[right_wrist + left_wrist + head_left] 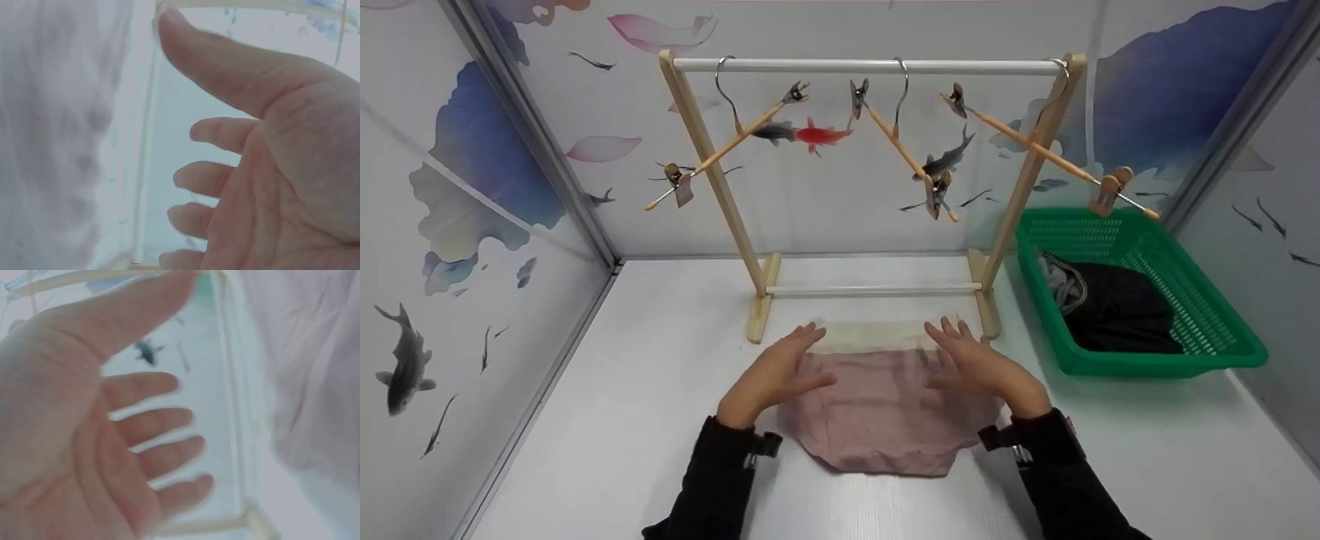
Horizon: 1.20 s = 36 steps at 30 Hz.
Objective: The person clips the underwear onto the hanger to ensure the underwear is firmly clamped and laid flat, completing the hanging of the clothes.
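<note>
A dusty-pink piece of cloth (885, 412) with a pale cream band along its far edge is spread in front of the rack; its exact kind cannot be told. My left hand (780, 371) is at the cloth's left side, fingers spread and nothing in its grasp. On the opposite side, my right hand (986, 367) has its fingers extended and also holds nothing. Both wrist views show the thumb apart from the fingers, with the cloth (315, 371) beside the left hand and blurred cloth (56, 135) beside the right. Whether either hand touches it I cannot tell.
Behind the cloth stands a wooden rack with a white top rail (847, 67). Three clip hangers hang from it, including a middle hanger (894, 139). A green basket (1155, 364) at the right holds dark cloth (1117, 307). Patterned panels enclose the white table (607, 420).
</note>
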Each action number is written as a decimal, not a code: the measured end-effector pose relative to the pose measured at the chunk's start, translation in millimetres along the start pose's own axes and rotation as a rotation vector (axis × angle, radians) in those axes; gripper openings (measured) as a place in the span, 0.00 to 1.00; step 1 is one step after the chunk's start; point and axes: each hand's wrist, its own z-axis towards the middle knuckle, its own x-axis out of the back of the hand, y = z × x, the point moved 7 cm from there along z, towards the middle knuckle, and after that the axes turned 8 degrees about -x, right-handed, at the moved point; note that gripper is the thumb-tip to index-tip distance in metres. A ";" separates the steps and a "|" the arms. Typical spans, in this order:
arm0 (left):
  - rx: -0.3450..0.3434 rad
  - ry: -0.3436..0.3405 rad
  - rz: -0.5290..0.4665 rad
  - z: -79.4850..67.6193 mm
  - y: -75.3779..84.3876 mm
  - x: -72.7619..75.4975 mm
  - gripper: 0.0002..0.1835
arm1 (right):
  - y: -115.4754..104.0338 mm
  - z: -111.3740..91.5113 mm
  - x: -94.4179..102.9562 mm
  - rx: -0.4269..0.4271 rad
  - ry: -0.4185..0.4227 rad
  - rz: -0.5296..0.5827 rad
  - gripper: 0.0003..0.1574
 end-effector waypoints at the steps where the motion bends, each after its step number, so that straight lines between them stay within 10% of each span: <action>1: -0.029 0.049 0.016 -2.4 2.0 10.5 0.40 | -5.2 -3.5 3.8 0.024 0.007 -0.003 0.56; 7: -0.094 0.372 0.084 -16.0 7.4 79.1 0.34 | -46.2 -17.2 30.3 0.163 0.025 0.024 0.50; 15: 0.050 0.652 -0.079 -35.3 2.6 149.4 0.37 | -86.7 3.2 63.0 0.288 0.069 0.094 0.47; 24: 0.114 0.748 -0.238 -46.1 8.4 197.8 0.41 | -110.1 35.9 90.2 0.241 0.050 0.452 0.45; 36: -0.009 0.821 -0.426 -35.6 30.8 222.4 0.33 | -173.2 73.2 101.0 0.208 0.006 0.781 0.46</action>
